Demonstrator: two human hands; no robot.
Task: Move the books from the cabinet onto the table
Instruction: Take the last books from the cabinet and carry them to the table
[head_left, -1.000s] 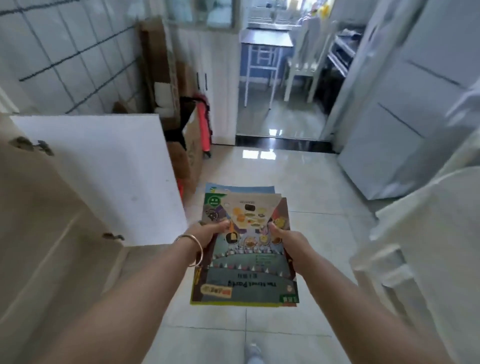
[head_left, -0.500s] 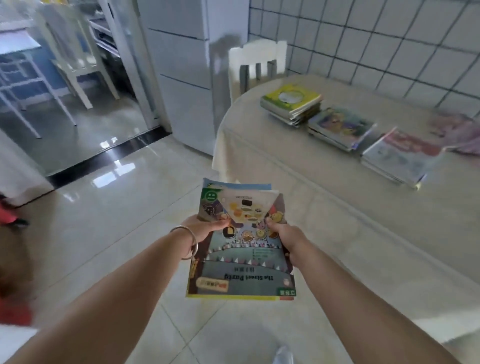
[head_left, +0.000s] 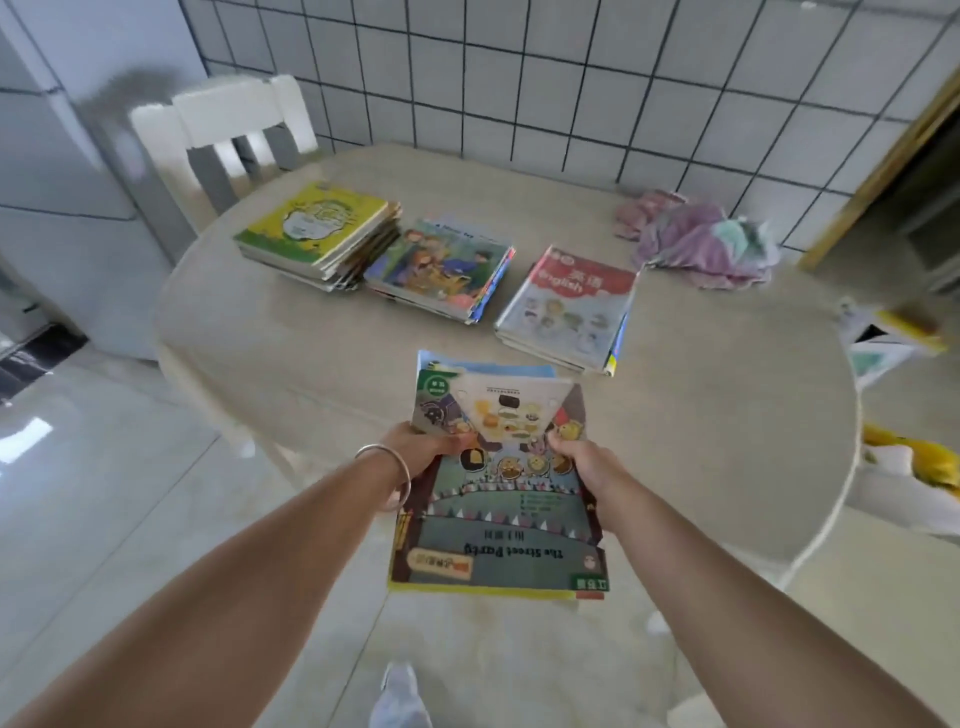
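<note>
Both arms reach out in front, and between them sits a thin stack of picture books (head_left: 498, 499), held flat and level in the air just short of the bench's near edge, its far end overlapping that edge in the view. The left hand (head_left: 423, 447), a silver bangle (head_left: 387, 478) at its wrist, grips the stack's left side with its thumb on the top cover and its fingers curled under; the right hand (head_left: 584, 465) does the same on the right side, fingers clamped round the edge. The top cover reads "The Street Party", upside down to the camera, with a blue book peeking out at the far end. On the bench (head_left: 322, 358), a rounded top under a beige cloth, three piles already lie in a row towards the far edge: a green and yellow pile (head_left: 317, 228) at the left, a pile with a painted scene of people (head_left: 441, 265) touching it in the middle, and a red and white "English" pile (head_left: 569, 306) apart to the right. Near the far right corner lies a crumpled pink and purple cloth (head_left: 696, 239). A white chair (head_left: 228, 119) stands behind the bench's far left edge, against a tiled wall (head_left: 519, 73). A white shoe (head_left: 400, 696) shows on the glossy floor (head_left: 104, 467) below.
</note>
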